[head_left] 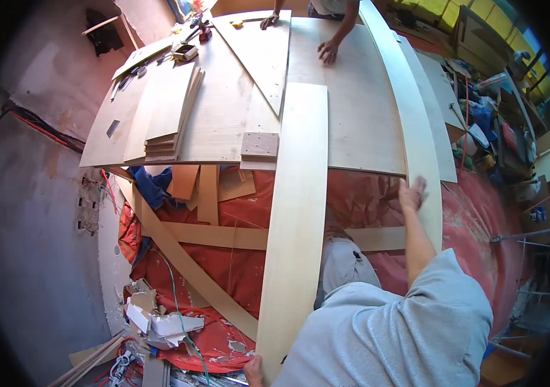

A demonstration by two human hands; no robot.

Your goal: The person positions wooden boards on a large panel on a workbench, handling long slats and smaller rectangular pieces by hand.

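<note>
A long pale wooden board (297,193) runs from the lower edge up onto the worktable, its far end lying on the tabletop. At its near end my left hand (253,371) grips the left edge, with the fingers partly hidden. My right hand (413,193) is at the left edge of a second long board (420,145) on the right. Its fingers look spread and are somewhat blurred; whether they touch that board I cannot tell. A small stack of square wood pieces (260,144) lies just left of the first board.
Across the worktable (217,129), another person's hands (328,51) reach over the panels. Stacked boards (168,116) and a drill (204,31) lie at its left. A diagonal plank (191,258) crosses red sheeting (217,258) below. Broken white scraps (159,319) and a green cable (175,293) lie lower left.
</note>
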